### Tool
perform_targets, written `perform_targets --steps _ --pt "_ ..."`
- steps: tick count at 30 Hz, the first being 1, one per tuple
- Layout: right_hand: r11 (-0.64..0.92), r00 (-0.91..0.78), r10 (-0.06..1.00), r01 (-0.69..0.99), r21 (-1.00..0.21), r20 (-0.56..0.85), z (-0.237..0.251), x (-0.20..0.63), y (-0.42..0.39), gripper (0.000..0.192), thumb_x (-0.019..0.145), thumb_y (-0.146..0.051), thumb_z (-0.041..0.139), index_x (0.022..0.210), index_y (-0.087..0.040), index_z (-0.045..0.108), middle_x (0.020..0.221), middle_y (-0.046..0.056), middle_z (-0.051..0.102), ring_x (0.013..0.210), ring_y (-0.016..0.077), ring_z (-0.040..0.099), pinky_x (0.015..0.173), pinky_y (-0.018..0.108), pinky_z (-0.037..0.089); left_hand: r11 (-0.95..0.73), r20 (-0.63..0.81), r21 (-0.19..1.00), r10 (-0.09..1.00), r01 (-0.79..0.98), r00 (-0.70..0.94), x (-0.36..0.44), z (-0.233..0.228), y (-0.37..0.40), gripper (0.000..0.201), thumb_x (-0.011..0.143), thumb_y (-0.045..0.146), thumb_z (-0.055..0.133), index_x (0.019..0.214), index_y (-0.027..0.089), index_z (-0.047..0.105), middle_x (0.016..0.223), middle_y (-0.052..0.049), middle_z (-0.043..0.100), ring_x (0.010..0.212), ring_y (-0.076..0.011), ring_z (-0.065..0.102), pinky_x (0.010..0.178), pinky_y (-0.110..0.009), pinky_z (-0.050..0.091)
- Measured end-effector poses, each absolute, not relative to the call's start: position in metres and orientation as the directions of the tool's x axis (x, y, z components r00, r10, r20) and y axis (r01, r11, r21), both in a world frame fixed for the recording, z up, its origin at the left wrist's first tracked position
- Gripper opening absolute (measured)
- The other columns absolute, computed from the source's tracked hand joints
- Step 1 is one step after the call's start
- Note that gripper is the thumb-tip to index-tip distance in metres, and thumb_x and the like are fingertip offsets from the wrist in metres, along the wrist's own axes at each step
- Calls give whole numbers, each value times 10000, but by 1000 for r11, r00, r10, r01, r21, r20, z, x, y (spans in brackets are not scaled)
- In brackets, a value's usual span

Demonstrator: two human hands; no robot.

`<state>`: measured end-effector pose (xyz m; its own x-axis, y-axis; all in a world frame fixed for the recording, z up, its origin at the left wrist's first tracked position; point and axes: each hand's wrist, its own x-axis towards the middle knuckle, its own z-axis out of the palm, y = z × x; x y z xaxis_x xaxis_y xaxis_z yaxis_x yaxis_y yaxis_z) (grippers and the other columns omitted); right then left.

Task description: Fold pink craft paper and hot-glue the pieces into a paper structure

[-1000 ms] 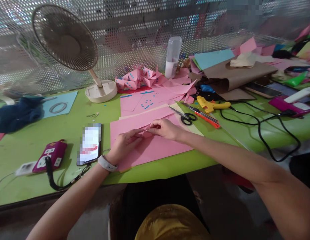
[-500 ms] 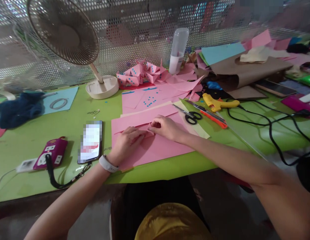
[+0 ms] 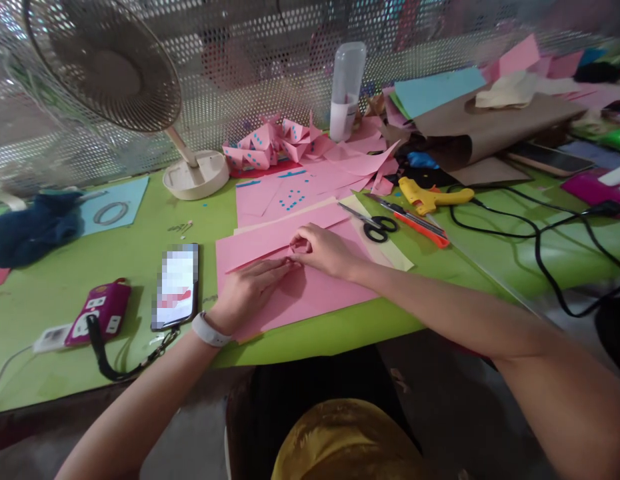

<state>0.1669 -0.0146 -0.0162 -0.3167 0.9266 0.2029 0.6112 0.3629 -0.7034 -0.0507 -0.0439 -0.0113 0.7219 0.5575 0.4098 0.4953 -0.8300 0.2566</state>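
Green tabletop (image 3: pixel 80 267) spreads before us, a perforated metal screen behind it. Our left hand (image 3: pixel 250 287) lies flat, fingers extended, pressing the pink paper sheet (image 3: pixel 310 293). Our right hand (image 3: pixel 323 248), at one o'clock from it, curls loosely, fingertips pinching a small fold (image 3: pixel 295 245) just past the left fingertips. That fold's crease runs from eight to two o'clock. Scissors (image 3: pixel 373 225) sit at two o'clock.
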Motion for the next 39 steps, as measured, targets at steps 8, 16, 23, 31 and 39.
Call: perform_targets --steps 8,16,23,31,39 --pt "331 -282 936 502 -799 210 -19 171 -6 33 798 -147 640 830 -148 651 867 45 661 749 137 581 719 269 448 -840 427 143 530 524 733 -51 -16 -43 354 950 121 466 1248 209 635 1212 -71 690 1090 -216 670 955 -417 568" --pt "337 -315 925 431 -837 210 -22 176 -4 46 802 -150 627 811 -145 671 848 47 671 761 139 593 726 274 458 -806 371 161 584 569 722 -54 -26 -38 393 947 105 429 1302 171 585 1303 -104 632 1168 -222 627 1009 -419 529" --pt "426 -513 848 513 -745 132 -5 194 -8 118 762 -190 722 874 -153 713 884 43 644 741 128 583 674 249 433 -802 310 193 597 566 740 -55 -20 -39 437 952 117 399 1355 205 542 1373 -78 580 1235 -216 577 1069 -424 472" --pt "421 -563 823 517 -745 74 1 198 -5 111 789 -117 679 891 -147 712 908 44 642 785 128 577 731 245 434 -821 304 115 566 560 767 -55 -18 -39 419 964 140 379 1340 181 560 1369 -91 579 1231 -226 579 1037 -420 499" --pt "423 -533 843 564 -709 78 0 196 -5 135 814 -102 628 901 -144 721 940 71 683 822 152 598 744 262 431 -811 283 174 585 559 760 -53 -15 -41 399 979 201 407 1352 204 548 1375 -85 574 1260 -222 554 1072 -436 466"
